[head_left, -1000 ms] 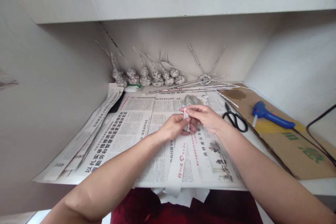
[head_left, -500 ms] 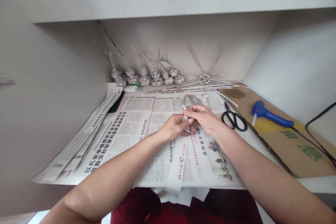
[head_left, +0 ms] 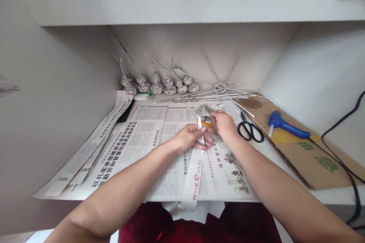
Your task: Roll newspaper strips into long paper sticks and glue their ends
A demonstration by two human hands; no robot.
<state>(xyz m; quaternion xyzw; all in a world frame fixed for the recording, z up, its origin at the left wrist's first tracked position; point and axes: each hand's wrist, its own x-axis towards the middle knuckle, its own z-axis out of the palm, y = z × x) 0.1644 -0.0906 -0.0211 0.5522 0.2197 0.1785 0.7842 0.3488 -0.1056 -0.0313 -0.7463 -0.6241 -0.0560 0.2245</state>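
Observation:
My left hand (head_left: 190,137) pinches a paper strip (head_left: 196,176) near its upper end, which is rolled to a narrow white point above the thumb. The flat printed tail of the strip hangs down over the table's front edge. My right hand (head_left: 224,124) is closed at a grey crumpled cloth (head_left: 203,111), just beyond the left hand. Its thumb and fingertips press on the cloth's right side, partly hidden. Something orange-yellow shows under the cloth. Black-handled scissors (head_left: 251,132) lie right of my right hand.
Woven paper gourds (head_left: 156,84) stand along the back wall near a spoked paper weave (head_left: 219,87). Thin paper rods (head_left: 196,98) lie before them. Paper strips (head_left: 94,140) are stacked left. A blue glue gun (head_left: 288,124) with a cord rests on cardboard (head_left: 313,176). A shelf overhangs.
My right hand has left the paper strip and moved to the grey cloth, which is now more bunched. My left hand keeps the strip, and its rolled tip now shows.

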